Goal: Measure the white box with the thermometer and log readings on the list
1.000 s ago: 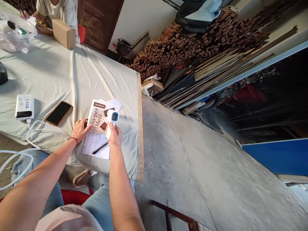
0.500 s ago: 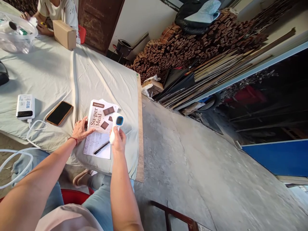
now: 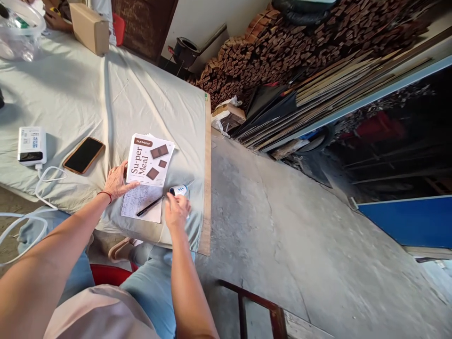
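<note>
Evidently, in the head view, the printed paper [image 3: 150, 162] is being touched along its lower left by the left hand [image 3: 117, 182], whose fingers are being held apart. The white thermometer [image 3: 179, 189] is being partly covered on the cloth, near the table edge [image 3: 207, 165], by the narrowed right hand [image 3: 177, 210]; whether it or the pen [image 3: 150, 206] is being gripped cannot be told. A slip is being risked: the thermometer could be nudged toward the edge by the wrist, or the pen rolled off the written sheet [image 3: 131, 203] by brushing fingertips.
</note>
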Tool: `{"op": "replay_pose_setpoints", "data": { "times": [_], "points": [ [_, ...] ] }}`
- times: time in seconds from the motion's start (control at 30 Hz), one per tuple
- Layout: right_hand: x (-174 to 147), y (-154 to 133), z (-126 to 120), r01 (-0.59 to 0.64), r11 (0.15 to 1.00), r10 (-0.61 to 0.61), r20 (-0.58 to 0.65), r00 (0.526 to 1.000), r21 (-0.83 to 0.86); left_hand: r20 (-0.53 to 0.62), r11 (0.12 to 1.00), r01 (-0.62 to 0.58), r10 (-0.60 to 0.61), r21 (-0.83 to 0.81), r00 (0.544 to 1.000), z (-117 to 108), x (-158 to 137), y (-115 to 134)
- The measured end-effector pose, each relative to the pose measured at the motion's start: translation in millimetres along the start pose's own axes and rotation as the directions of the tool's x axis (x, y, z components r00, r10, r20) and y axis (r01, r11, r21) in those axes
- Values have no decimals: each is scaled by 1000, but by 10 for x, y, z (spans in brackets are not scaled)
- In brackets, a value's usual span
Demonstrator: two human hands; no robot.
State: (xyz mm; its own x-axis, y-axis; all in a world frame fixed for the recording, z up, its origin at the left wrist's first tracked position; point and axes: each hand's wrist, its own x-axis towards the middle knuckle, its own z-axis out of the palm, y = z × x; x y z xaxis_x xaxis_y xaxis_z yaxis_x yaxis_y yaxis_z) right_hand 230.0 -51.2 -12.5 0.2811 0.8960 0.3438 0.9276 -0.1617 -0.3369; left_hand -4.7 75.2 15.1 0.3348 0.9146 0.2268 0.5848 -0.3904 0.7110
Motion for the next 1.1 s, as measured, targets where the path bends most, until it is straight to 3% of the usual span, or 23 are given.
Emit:
{"op": "replay_pose_setpoints", "data": {
  "times": [0.17,0.23,0.3,0.37,0.47,0.57,0.63,0.8,1.1],
  "points": [
    [44,-148,-44,232,973,-223,283,933,0,-2,1000,4,-4,23,1000,15,19,-14],
    [49,-85,-99,301,953,-292,339,894,28,1,1000,8,-8,29,1000,18,20,-8],
    [32,-21,-145,313,945,-327,333,884,95,1,999,21,-21,37,1000,17,17,3],
    [-1,-11,-154,222,950,-272,237,932,220,4,999,24,-25,40,1000,17,15,13],
    [-59,-144,-77,-25,851,4,40,999,525,8,999,18,-18,41,1000,18,14,23],
    [-103,-374,59,-202,614,219,81,972,763,2,999,17,-17,35,1000,16,8,31],
    [-122,-499,137,-270,552,250,152,956,789,3,1000,16,-16,27,1000,13,0,39],
    [-156,-589,204,-268,681,288,87,954,682,12,1000,16,-17,24,1000,11,-9,53],
    [-163,-565,226,-222,754,248,46,968,618,9,998,28,-28,51,1000,31,-1,30]
  ]
}}
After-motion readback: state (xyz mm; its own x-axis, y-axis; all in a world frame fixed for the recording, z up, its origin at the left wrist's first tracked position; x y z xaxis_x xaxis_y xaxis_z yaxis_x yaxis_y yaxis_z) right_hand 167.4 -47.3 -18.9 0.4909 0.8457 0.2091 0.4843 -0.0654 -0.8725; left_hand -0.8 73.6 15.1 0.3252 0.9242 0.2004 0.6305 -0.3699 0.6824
